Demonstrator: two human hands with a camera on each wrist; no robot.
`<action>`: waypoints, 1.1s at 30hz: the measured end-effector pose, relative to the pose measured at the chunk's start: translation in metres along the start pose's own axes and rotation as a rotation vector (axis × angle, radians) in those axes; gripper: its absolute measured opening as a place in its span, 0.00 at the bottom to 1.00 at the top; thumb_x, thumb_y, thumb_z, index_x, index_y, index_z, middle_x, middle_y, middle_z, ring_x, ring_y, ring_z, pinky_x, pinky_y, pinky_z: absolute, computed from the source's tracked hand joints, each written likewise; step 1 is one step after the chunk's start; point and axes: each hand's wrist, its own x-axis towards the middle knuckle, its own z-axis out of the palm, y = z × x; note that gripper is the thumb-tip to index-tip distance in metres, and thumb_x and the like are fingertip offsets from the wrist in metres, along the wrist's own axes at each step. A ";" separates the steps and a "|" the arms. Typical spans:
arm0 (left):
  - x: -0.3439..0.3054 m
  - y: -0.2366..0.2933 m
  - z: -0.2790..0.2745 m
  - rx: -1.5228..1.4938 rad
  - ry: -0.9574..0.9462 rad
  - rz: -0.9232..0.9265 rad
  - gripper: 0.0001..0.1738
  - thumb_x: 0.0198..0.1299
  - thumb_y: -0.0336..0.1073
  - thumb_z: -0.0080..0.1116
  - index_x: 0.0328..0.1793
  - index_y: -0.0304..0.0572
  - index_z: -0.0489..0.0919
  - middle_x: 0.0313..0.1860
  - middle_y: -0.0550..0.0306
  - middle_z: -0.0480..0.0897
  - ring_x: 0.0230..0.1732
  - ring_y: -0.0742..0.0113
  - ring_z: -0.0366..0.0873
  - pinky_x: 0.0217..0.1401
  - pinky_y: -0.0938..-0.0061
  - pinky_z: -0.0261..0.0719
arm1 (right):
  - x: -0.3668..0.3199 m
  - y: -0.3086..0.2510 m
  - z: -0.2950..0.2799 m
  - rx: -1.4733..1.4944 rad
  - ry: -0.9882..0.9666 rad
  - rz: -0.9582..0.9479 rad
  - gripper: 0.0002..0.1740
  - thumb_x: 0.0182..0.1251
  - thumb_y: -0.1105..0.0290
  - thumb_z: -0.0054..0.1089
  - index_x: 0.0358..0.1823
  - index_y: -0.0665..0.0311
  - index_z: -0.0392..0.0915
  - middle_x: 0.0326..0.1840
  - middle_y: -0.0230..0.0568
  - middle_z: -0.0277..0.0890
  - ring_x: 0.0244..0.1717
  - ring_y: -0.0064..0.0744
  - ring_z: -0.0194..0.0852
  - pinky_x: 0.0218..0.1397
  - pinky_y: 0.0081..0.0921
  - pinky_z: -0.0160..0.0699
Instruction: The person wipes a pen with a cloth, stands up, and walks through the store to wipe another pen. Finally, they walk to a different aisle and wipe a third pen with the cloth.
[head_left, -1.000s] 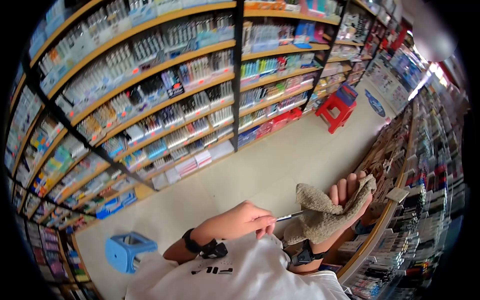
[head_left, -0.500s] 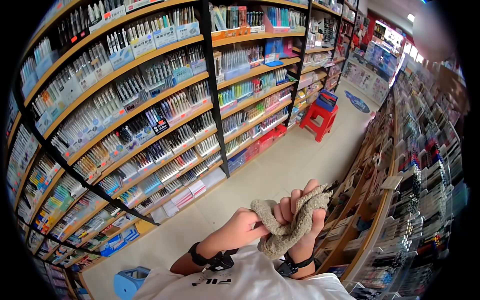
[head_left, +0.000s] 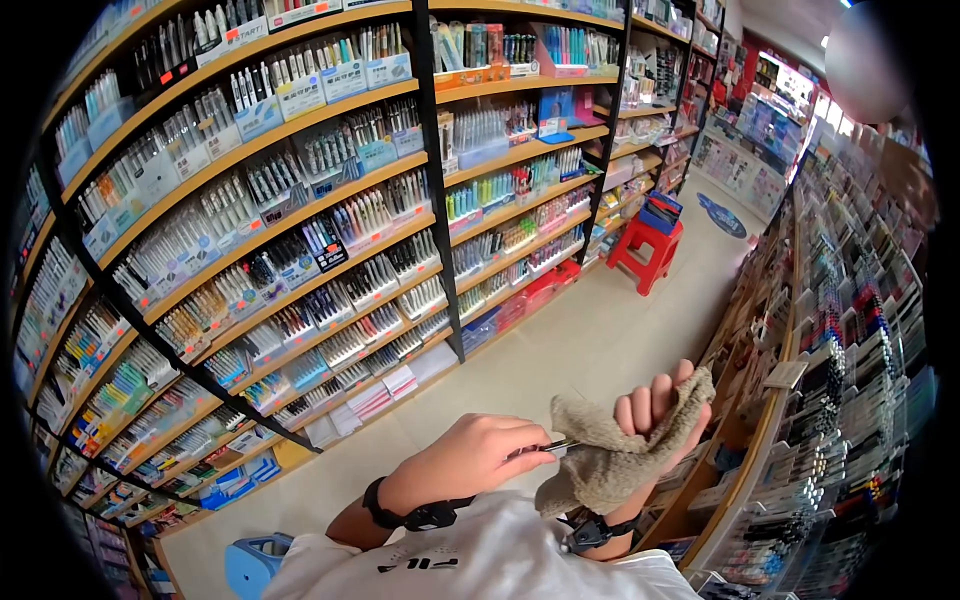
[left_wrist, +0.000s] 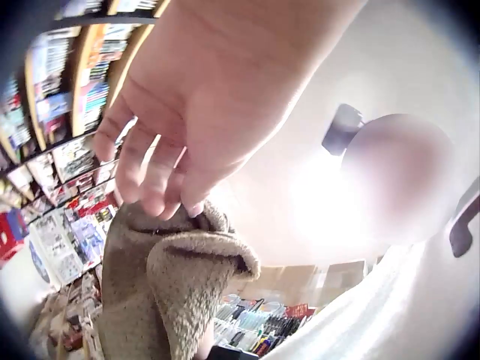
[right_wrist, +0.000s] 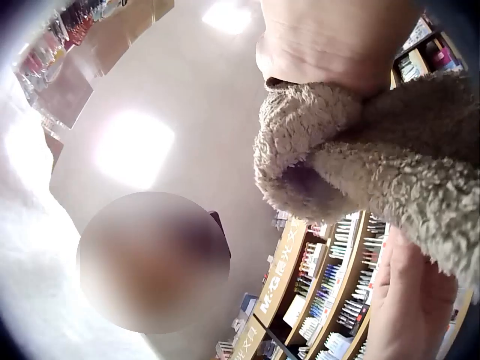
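In the head view my left hand [head_left: 475,455] pinches a slim, dark and silver pen [head_left: 540,449] between thumb and fingers. The pen's far end meets the edge of a fuzzy grey-brown cloth [head_left: 625,450]. My right hand [head_left: 652,407] holds that cloth, its fingers curled over one fold and the rest draped across the palm and towards the wrist. From the left wrist, the left fingertips [left_wrist: 161,196] appear right at the top of the cloth [left_wrist: 184,277], and the pen is hidden. In the right wrist view the cloth [right_wrist: 322,150] covers most of the right hand.
Tall shelves [head_left: 300,210] packed with pens line the left side. A slanted pen rack [head_left: 850,390] runs close along the right. On the floor stand a red stool [head_left: 645,255] with a blue box on it and a blue stool [head_left: 258,562] near my left side.
Half a second ago the hands were together, the left fingers at the cloth and the pen hidden. Now the hands are further apart and the pen shows between them.
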 end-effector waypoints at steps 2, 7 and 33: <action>0.006 0.021 -0.014 0.071 0.069 0.049 0.08 0.58 0.28 0.59 0.44 0.37 0.80 0.33 0.48 0.80 0.34 0.53 0.78 0.37 0.66 0.75 | -0.002 -0.007 -0.004 0.024 -0.015 -0.046 0.14 0.72 0.55 0.46 0.42 0.58 0.60 0.19 0.27 0.49 0.16 0.22 0.45 0.20 0.23 0.53; 0.026 0.105 -0.069 -0.486 0.129 0.612 0.12 0.61 0.28 0.49 0.46 0.29 0.78 0.46 0.45 0.82 0.48 0.54 0.80 0.48 0.66 0.76 | -0.002 -0.013 -0.012 -0.048 -0.056 -0.065 0.15 0.73 0.55 0.44 0.45 0.59 0.61 0.20 0.27 0.49 0.16 0.20 0.44 0.20 0.23 0.52; -0.003 0.107 -0.044 -0.860 0.018 1.004 0.11 0.60 0.26 0.46 0.47 0.28 0.73 0.49 0.48 0.77 0.50 0.54 0.76 0.51 0.64 0.74 | -0.024 0.012 0.019 -0.177 0.102 0.024 0.19 0.68 0.51 0.53 0.42 0.54 0.57 0.17 0.27 0.49 0.13 0.22 0.44 0.17 0.22 0.51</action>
